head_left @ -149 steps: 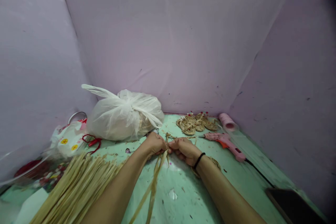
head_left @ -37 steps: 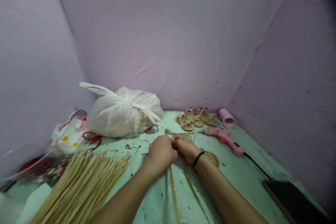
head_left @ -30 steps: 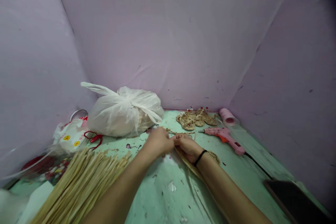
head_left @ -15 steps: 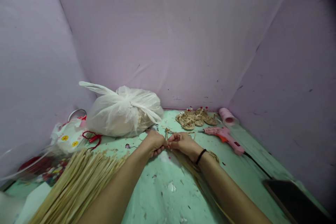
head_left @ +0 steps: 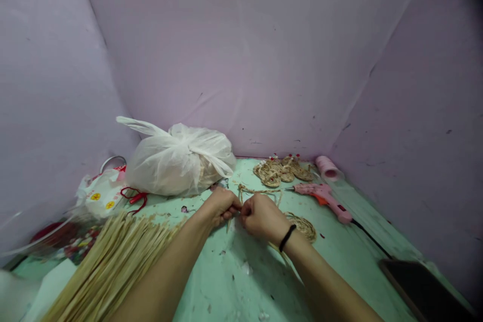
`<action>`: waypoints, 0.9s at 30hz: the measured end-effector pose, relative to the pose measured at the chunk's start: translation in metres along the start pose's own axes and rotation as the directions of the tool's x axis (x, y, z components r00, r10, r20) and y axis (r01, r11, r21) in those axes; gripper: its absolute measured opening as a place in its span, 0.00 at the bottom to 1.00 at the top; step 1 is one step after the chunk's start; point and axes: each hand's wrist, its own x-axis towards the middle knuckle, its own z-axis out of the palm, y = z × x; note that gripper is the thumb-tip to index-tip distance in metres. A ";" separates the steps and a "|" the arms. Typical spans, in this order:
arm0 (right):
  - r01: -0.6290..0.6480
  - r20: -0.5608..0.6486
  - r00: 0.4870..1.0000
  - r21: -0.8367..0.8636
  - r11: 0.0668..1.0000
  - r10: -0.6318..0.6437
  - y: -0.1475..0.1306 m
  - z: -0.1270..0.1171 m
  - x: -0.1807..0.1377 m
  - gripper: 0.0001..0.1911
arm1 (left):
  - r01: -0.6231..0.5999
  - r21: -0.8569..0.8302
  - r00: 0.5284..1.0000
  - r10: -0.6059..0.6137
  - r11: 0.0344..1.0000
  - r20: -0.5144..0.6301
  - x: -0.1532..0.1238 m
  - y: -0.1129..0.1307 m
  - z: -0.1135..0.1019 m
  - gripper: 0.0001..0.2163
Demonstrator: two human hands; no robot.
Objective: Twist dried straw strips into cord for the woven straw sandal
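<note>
Walls (head_left: 241,50): pale lilac, scuffed, on three sides.

Table (head_left: 219,282): green top, flecked with scraps.

Tied bag (head_left: 177,166): white, translucent, full, against the back wall on the left.

Bundle of straw (head_left: 113,261): flat, pale strips, near left, partly behind the left forearm.

Dark flat slab (head_left: 422,287): near right corner.

Small plastic bag (head_left: 103,196): white and red, yellow round marks, beside the tied bag.

Glue gun (head_left: 326,199): pink, orange trigger, lying on the right with nozzle to the left; black cable toward the slab.

Right hand (head_left: 262,216): fingers curled in, pinching at the cord; fingertips partly hidden. Black band (head_left: 287,237) on the wrist.

Left hand (head_left: 222,206): fingers closed, thumb and forefinger pinching the cord just beside the right fingertips.

Straw sandals (head_left: 281,171): miniature, grouped at the back, trimmed with red and white beads.

Coil (head_left: 305,229): wound straw, flat on the table just beyond the right wrist.

Spool (head_left: 327,168): pink, on its side, back right.

Straw cord (head_left: 260,191): twisted; from between the hands up to a bend, then right, then down toward the coil.

Red string (head_left: 139,198): below the tied bag.
</note>
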 end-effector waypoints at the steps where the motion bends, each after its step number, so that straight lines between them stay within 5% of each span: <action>1: 0.006 0.040 0.999 0.042 0.999 -0.007 0.003 0.000 0.001 0.08 | -0.001 0.009 1.000 0.001 1.000 0.009 -0.001 0.000 -0.002 0.10; 5: -0.076 0.023 0.997 0.320 0.944 0.073 0.019 -0.004 0.012 0.08 | -0.019 0.030 0.999 0.018 0.999 0.044 0.002 -0.002 -0.009 0.07; 7: -0.147 -0.044 0.978 0.543 0.827 0.203 0.022 -0.006 0.016 0.06 | -0.016 0.001 0.996 0.016 1.000 0.088 0.004 -0.003 -0.011 0.06; 10: -0.310 0.184 0.944 0.779 0.546 0.273 0.016 -0.002 0.017 0.04 | -0.026 -0.049 0.990 0.032 0.998 0.138 0.005 -0.003 -0.013 0.05; 12: -0.372 0.312 0.928 0.807 0.459 0.203 0.012 0.004 0.016 0.06 | -0.043 -0.048 0.988 0.050 0.998 0.146 0.003 -0.003 -0.013 0.05; 18: -0.340 0.286 0.940 0.728 0.595 0.186 0.020 0.018 0.020 0.12 | -0.112 0.187 0.992 0.099 0.976 0.076 -0.004 0.003 -0.010 0.03; 23: -0.303 0.235 0.952 0.800 0.519 0.193 0.026 0.024 0.021 0.10 | -0.121 0.500 0.990 0.141 0.857 -0.002 -0.008 0.009 -0.016 0.04; 25: -0.300 0.232 0.953 0.808 0.507 0.194 0.027 0.025 0.020 0.09 | -0.165 0.581 0.962 0.261 0.797 -0.084 -0.013 0.016 -0.025 0.06; 27: -0.296 0.228 0.954 0.806 0.512 0.193 0.027 0.026 0.019 0.09 | -0.214 0.632 0.877 0.431 0.745 -0.211 -0.026 0.029 -0.036 0.07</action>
